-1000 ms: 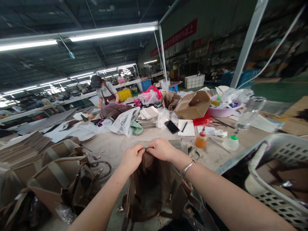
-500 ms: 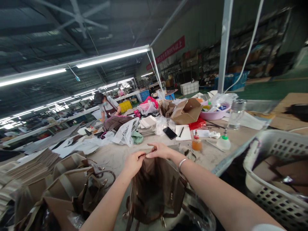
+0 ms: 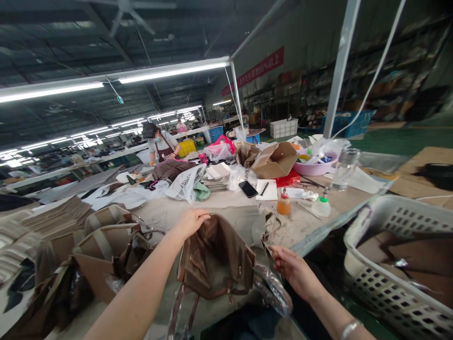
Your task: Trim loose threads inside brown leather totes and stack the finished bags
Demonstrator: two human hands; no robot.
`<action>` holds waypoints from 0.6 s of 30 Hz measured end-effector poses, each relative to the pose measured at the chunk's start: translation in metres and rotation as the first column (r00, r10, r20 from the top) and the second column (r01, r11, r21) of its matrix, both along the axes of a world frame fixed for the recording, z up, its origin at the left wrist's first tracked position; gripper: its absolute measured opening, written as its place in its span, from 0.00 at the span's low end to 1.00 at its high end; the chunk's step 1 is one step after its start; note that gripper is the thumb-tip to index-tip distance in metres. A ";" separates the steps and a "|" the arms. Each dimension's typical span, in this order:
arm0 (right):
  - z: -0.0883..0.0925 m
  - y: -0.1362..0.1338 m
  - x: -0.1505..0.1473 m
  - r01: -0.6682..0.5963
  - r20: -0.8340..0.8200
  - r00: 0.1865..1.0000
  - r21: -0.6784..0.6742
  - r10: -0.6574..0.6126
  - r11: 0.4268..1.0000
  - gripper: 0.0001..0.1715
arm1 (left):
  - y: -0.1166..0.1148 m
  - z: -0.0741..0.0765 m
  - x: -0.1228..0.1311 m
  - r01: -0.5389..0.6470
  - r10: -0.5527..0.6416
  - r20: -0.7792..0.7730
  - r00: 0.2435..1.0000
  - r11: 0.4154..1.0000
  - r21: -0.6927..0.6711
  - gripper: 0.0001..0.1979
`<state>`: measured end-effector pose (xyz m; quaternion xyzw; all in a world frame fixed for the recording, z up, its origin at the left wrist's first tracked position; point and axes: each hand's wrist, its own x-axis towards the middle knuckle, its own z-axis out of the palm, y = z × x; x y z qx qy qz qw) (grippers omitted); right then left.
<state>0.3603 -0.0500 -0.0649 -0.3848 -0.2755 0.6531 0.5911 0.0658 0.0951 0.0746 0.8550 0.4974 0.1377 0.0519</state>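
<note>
A brown handbag (image 3: 215,278) stands open in front of me, its mouth towards me and a zip showing on the inner lining. My left hand (image 3: 193,223) is closed on its far top edge, thumb and fingers pinching the rim. To the right of the bag, my right hand (image 3: 292,269) is closed at the table edge. Its fingertips meet the lower end of a crumpled brown strip of material (image 3: 272,224) lying on the table. Plastic film wraps the bag's handle (image 3: 274,290), which hangs below my right hand.
More brown bags (image 3: 106,245) stand at left, beside stacked boards (image 3: 58,215). A white basket (image 3: 368,255) of brown pieces is at right. On the table lie a phone (image 3: 248,189), an orange bottle (image 3: 283,204), a green-capped bottle (image 3: 321,206) and a glass jar (image 3: 346,170). A co-worker (image 3: 163,145) stands farther off.
My right hand has left the bag's far rim and moved right and down to the brown strip. My left hand still grips the rim. The view has shifted slightly.
</note>
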 end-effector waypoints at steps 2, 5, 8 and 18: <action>-0.015 -0.023 -0.003 -0.022 0.018 1.000 -0.041 0.023 0.999 0.15 | 0.002 -0.002 0.004 -0.020 0.020 0.015 1.000 1.000 -0.002 0.13; -0.030 -0.045 -0.013 -0.112 0.008 0.993 -0.110 0.114 0.988 0.15 | 0.003 -0.005 0.011 -0.074 0.074 0.052 0.996 0.997 0.004 0.11; -0.042 -0.056 -0.024 -0.176 0.019 0.983 -0.168 0.182 0.970 0.15 | 0.001 -0.005 0.013 -0.137 0.135 0.135 0.982 0.991 0.003 0.09; -0.057 -0.054 -0.060 -0.424 -0.210 0.903 -0.315 0.374 0.849 0.41 | -0.050 0.017 -0.065 -0.513 0.317 0.813 0.488 0.858 -0.027 0.16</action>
